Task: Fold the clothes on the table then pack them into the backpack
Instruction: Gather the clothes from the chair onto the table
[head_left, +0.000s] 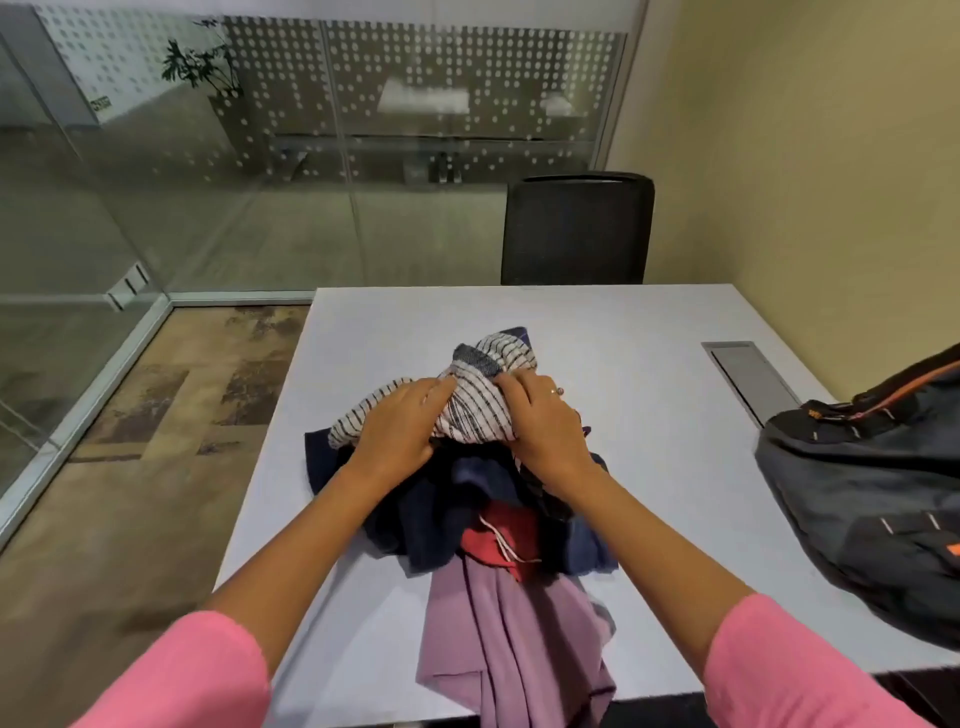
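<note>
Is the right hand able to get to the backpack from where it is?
Probably yes. The backpack lies on the table's right side with bare tabletop between, but the right hand is gripping the striped garment now.

one backpack (872, 483), one chair (576, 228), two hands

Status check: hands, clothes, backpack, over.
Left hand and right hand both gripping striped garment atop unfolded clothes pile. Backpack at table's right edge. Nothing blocking.
</note>
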